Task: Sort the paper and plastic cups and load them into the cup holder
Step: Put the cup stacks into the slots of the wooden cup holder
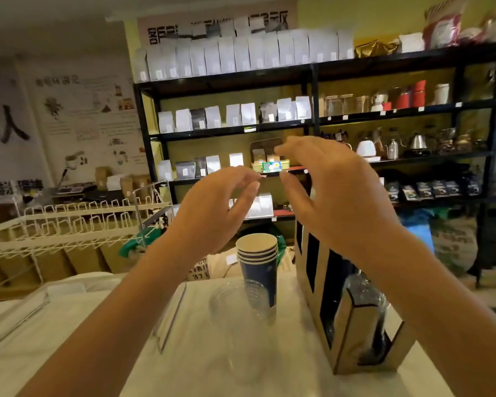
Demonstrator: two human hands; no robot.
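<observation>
A stack of blue paper cups (259, 265) stands upright on the white table (241, 362). In front of it stands a stack of clear plastic cups (238, 302). To the right is the wooden cup holder (347, 333) with dark slots; clear cups show inside its near compartment. My left hand (215, 207) and my right hand (327, 190) are both raised above the cups, fingers spread and curved, holding nothing. The right hand is over the top of the holder and hides its upper end.
A white wire rack (69, 224) stands at the left. A clear acrylic stand (169, 316) sits on the table left of the cups. Black shelves (312, 127) with bags, kettles and jars fill the background.
</observation>
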